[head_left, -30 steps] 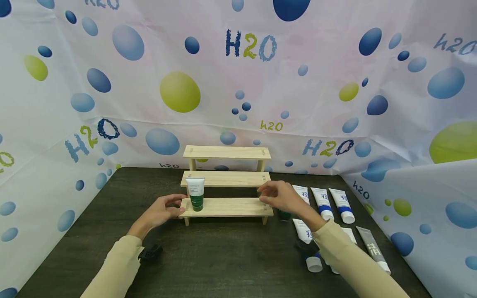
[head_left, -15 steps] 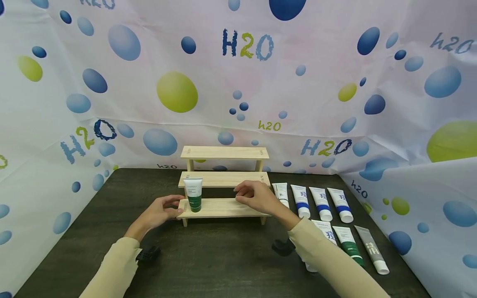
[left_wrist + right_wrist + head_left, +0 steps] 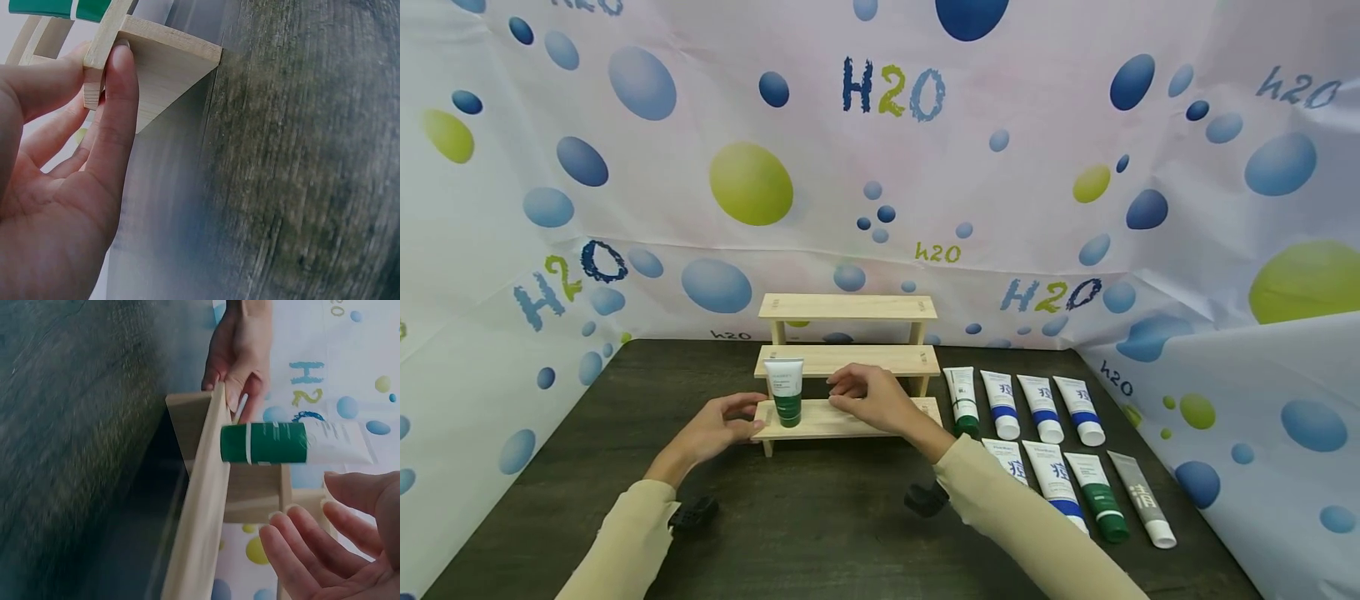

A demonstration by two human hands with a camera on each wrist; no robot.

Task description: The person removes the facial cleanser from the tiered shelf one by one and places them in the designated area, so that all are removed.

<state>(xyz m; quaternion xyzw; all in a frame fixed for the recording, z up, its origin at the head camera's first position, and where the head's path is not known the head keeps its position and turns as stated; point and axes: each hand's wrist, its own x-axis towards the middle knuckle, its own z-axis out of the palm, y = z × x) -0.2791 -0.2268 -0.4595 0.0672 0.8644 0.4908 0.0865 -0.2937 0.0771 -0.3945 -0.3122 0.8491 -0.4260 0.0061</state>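
A three-tier wooden shelf (image 3: 865, 418) stands on the dark table. On its lowest step, near the left end, a white and green tube (image 3: 786, 390) stands upright on its green cap. My left hand (image 3: 711, 433) pinches the left end of that step; in the left wrist view its thumb lies above the board and a finger (image 3: 120, 94) below. Over the same step, to the right of the tube, my right hand (image 3: 876, 402) holds nothing. In the right wrist view its fingers (image 3: 312, 537) are loosely bent and apart from the tube.
Two rows of tubes lie flat to the right of the shelf, among them a white and blue tube (image 3: 1039, 408), a white and green one (image 3: 1097, 496) and a grey one (image 3: 1142, 500). A printed curtain (image 3: 1000, 208) hangs behind the table.
My right hand has moved left over the lowest step towards the standing tube, uncovering more of the lying tubes. My left hand has stayed on the shelf's end.
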